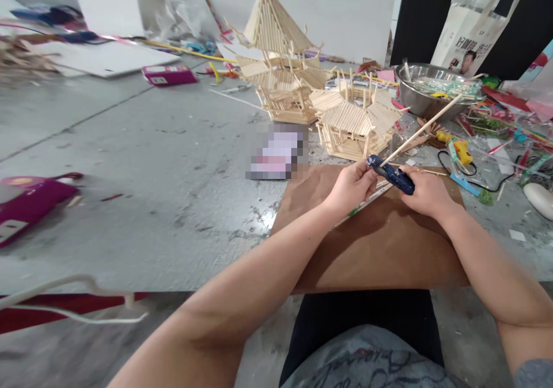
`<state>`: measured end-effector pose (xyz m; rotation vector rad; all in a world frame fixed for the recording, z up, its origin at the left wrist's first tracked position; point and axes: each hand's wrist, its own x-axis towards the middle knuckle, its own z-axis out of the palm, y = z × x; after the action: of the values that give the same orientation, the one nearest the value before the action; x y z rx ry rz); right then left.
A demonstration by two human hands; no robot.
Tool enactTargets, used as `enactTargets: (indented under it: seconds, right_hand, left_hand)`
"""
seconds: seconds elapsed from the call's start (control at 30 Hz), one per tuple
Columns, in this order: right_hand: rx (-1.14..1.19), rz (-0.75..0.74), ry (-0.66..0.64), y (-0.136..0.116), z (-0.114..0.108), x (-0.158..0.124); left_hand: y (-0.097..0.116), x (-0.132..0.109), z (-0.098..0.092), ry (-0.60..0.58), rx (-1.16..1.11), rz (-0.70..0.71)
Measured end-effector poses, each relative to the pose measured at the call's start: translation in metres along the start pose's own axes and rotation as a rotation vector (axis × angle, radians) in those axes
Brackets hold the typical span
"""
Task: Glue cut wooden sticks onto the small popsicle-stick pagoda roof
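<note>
My left hand [352, 187] is closed on a long thin wooden stick [425, 126] that slants up to the right, gripping it at its lower end. My right hand [425, 192] is closed on a dark blue tool [392, 175], whose tip meets the stick beside my left fingers. Both hands hover over a brown cardboard sheet [371, 244]. A few more thin sticks [367, 202] lie under the hands. Just beyond stand two stick-built pagoda models, a tall one [279, 60] and a low one [354, 123].
A steel bowl [425, 97] with sticks and wrappers stands at the back right, next to a white tote bag [477, 22]. A yellow glue gun [461, 152] with a black cable lies right of the cardboard. Magenta boxes [26, 201] lie on the grey floor at left.
</note>
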<state>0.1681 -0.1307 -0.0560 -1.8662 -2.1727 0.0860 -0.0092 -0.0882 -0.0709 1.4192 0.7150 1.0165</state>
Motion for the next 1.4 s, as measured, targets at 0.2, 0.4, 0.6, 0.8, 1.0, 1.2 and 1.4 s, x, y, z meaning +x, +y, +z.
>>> enactTargets:
  seconds: [0.2,0.4,0.6,0.8,1.0,1.2,1.4]
  right_hand:
    - [0.008,-0.012,0.000,-0.0004,-0.0005,-0.0011]
    - [-0.015,0.027,-0.015,-0.0050,-0.0010,-0.0018]
    - [-0.038,0.073,-0.006,-0.0079,-0.0012,-0.0028]
    - [-0.047,0.065,-0.009,-0.0044,-0.0005,-0.0015]
    - [-0.063,0.059,-0.002,-0.0029,-0.0014,-0.0015]
    - [-0.042,0.017,-0.022,-0.0063,-0.0054,-0.0024]
    - [-0.046,0.007,-0.018,-0.0052,-0.0042,-0.0021]
  left_hand:
    - [0.0035,0.0007,0.0004,0.022,-0.053,-0.036]
    - [0.0034,0.0010,0.0015,0.023,-0.060,-0.041]
    - [0.0020,0.0000,0.0006,0.039,0.027,0.007]
    - [-0.0002,-0.0018,-0.0008,0.170,0.419,0.178]
    - [0.0009,-0.0031,-0.0031,0.112,0.434,0.229]
    - [0.0053,-0.0022,-0.0049,0.011,0.337,0.178]
    - [0.0062,-0.0023,-0.0034,-0.041,0.248,0.162]
